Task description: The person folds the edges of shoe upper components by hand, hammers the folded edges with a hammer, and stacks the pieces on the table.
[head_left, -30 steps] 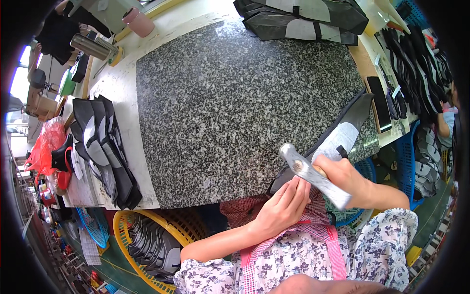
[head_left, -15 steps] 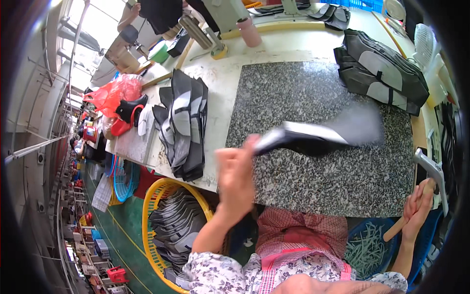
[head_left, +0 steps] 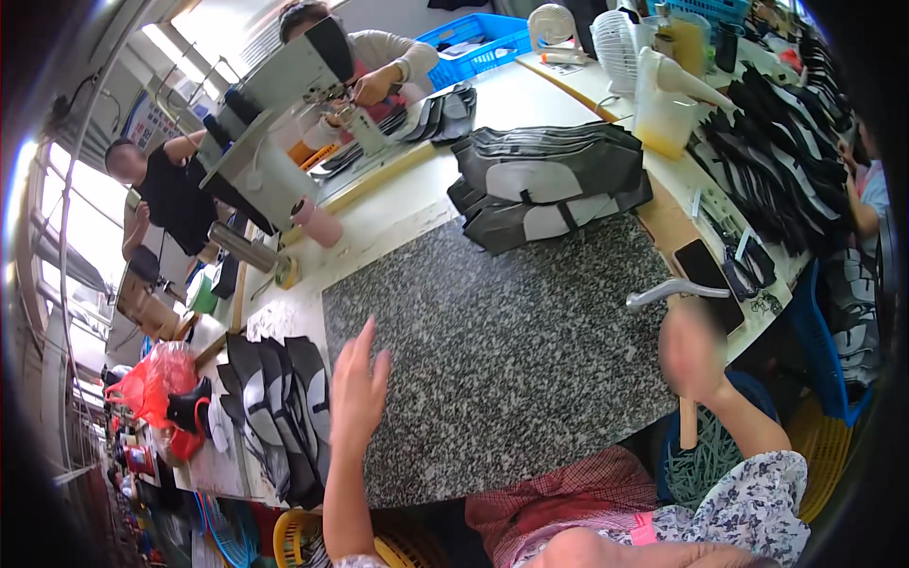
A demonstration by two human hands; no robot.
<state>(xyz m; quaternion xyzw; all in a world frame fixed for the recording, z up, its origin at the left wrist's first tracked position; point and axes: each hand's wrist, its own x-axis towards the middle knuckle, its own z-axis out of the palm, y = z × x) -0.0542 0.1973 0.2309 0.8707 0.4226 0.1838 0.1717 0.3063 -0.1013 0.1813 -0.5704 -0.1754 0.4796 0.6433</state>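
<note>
Hammer (head_left: 670, 291) gripped in the right hand (head_left: 693, 352), left hand (head_left: 357, 396) free

The two hands are well apart. The right hand, blurred, is clamped around the hammer's wooden handle near the right edge of a speckled slab (head_left: 511, 360), with the metal head up. That head overlaps a dark phone (head_left: 703, 265) in view. The left hand reaches over the slab's left edge, fingers extended and thumb apart; whether it touches the stone cannot be told. Just beside it lies a left stack (head_left: 270, 402) of black and grey pieces on the white surface (head_left: 402, 213). A second stack (head_left: 535, 180) lies at the slab's far edge, and a blue basket (head_left: 756, 390) of pale strips stands below its near right corner.
</note>
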